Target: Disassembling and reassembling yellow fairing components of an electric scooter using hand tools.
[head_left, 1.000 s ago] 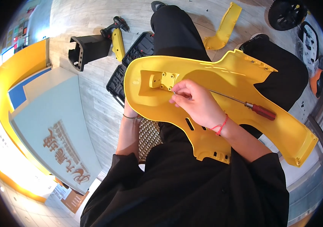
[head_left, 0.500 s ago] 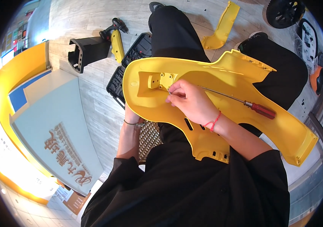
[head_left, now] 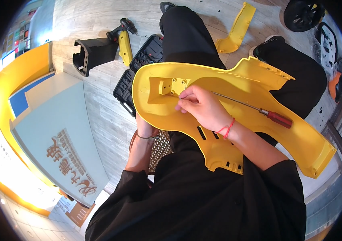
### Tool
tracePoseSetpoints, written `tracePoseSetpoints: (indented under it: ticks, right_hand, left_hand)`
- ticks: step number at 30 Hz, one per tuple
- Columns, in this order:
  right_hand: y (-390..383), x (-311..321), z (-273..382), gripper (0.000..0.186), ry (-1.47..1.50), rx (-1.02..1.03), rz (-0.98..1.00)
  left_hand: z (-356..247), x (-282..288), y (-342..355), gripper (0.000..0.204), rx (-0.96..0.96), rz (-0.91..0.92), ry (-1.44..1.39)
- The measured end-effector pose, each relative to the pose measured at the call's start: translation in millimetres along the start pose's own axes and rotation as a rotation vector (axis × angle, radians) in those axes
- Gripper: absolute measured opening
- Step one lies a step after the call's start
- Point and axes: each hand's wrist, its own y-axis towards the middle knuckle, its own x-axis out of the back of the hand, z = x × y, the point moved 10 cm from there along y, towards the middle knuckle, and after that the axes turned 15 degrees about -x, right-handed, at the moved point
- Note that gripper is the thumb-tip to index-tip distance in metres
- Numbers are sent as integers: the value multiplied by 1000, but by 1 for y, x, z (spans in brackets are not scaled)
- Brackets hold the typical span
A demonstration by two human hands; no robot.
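Note:
A large curved yellow plastic shell point(head_left: 239, 88) lies across my legs, with a recessed mount and small bosses point(head_left: 177, 86) near its left end. My right hand point(head_left: 203, 108) is over that end, thumb and fingertips pinched just below the bosses on something small that I cannot make out. A long screwdriver point(head_left: 278, 119) with a red handle lies inside the shell to the right of this hand. My left hand point(head_left: 145, 126) is under the shell's left rim, touching it from below, its fingers mostly hidden.
On the floor point(head_left: 98, 92) are a drill point(head_left: 120, 30), a black hollow part point(head_left: 98, 58), a narrow yellow part point(head_left: 123, 48), an open tool case point(head_left: 122, 90), another yellow panel point(head_left: 235, 32) and a wheel point(head_left: 303, 16). A pale sign panel point(head_left: 54, 132) stands at left.
My right hand has shifted slightly left, still pinched. My left hand and wrist show a little further right and lower along the rim. The screwdriver lies where it was.

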Motion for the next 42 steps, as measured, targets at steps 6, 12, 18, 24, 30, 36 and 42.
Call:
tracePoseSetpoints:
  ticks: [6,12,18,24,30,36,42]
  right_hand:
    - [5,1,-4,16,45,31,-35]
    - [2,-8,-9,16,-15,-22,22]
    - [1,-6,-8,15,-36,-11,-21]
    - [3,-4,-6,18,12,36,-52]
    - [3,-8,-11,13,-100,-6,-40]
    - [1,-10,-15,14,9,75,-54]
    - [-1,0,9,14,-66,256,-228]
  left_hand:
    - [0,6,2,38,-9,33,-19]
    - [-2,22,-3,38,-17,10,327]
    - [7,9,-5,42,34,61,-7]
    - [14,4,-3,42,21,79,-137]
    - [26,6,-17,39,97,98,-38]
    - [15,2,-9,45,100,260,210]
    - [-11,-29,-2,70,235,270,-274]
